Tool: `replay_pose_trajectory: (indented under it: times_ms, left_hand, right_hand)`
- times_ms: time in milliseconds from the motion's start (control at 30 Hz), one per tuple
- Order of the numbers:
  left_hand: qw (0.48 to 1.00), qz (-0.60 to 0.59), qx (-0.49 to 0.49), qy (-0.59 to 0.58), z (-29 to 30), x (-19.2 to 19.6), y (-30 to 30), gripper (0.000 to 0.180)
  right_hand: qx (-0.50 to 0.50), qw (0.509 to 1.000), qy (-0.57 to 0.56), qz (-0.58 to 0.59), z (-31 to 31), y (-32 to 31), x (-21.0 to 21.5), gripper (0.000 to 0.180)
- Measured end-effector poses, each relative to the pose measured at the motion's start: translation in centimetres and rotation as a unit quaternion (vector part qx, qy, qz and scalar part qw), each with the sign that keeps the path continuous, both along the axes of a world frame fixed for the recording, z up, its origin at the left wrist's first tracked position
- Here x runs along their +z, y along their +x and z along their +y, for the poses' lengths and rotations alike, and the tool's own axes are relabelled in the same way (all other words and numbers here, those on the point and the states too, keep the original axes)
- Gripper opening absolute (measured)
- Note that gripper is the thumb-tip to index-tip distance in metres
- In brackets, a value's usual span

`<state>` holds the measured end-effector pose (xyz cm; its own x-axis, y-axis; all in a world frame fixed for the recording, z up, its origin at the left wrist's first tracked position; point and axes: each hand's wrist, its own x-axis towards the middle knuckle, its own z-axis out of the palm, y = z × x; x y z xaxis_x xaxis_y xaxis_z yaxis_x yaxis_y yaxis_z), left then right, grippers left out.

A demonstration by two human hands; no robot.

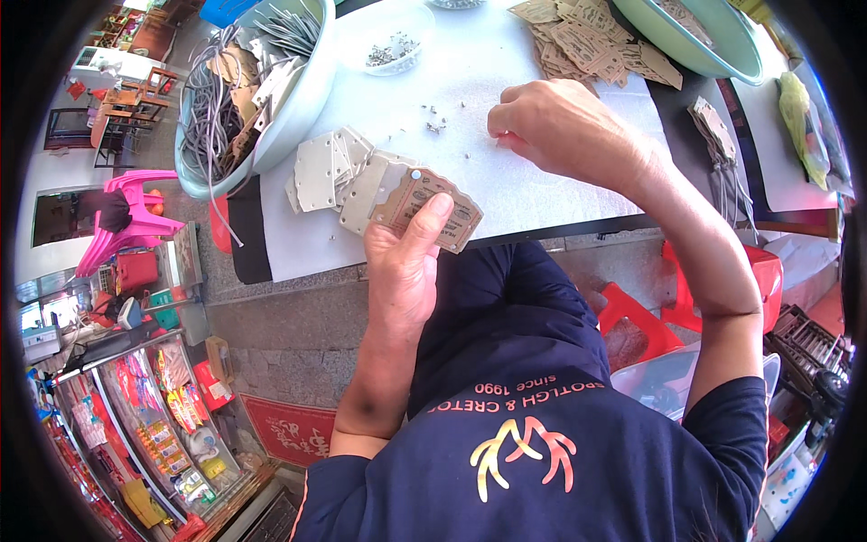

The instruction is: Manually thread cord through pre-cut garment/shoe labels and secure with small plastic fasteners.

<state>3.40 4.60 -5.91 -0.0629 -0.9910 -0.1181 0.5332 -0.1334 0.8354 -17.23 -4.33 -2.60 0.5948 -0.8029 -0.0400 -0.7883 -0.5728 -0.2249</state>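
A pale green basin (298,99) of grey cords and tags stands at the left of the table (506,181). Just beside it, my left hand (402,262) pinches a fanned stack of cardboard tags (379,185), thumb pressed on the top tag. To the right, my right hand (564,122) rests on the table, fingertips pinched together near small metal rivets (435,126). Loose tags (591,45) lie beyond it.

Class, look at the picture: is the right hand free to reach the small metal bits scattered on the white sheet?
Probably yes: the right hand hovers beside the metal bits with only bare white sheet between them.
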Motion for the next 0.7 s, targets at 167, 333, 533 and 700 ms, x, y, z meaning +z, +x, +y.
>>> replay_pose_trajectory:
  times_ms: [167, 333, 533, 700]
  left_hand:
    - [1.000, -0.004, -0.002, 0.007, 0.0, 0.2, 0.0, 0.021]
    - [1.000, -0.003, 0.002, 0.000, 0.0, 0.1, 0.0, 0.020]
    - [1.000, -0.005, -0.001, 0.008, -0.1, 0.1, 0.0, 0.021]
    - [1.000, -0.002, -0.001, 0.008, 0.0, 0.1, 0.0, 0.022]
  right_hand:
    - [-0.033, 0.996, -0.051, -0.059, -0.2, -0.7, 0.2, 0.009]
    - [-0.029, 0.993, -0.081, -0.079, -0.2, -1.3, 0.4, 0.011]
    - [-0.014, 0.995, -0.023, -0.098, 0.9, -0.1, -0.5, 0.011]
    - [-0.011, 0.997, -0.047, -0.052, 0.6, 0.3, -1.0, 0.010]
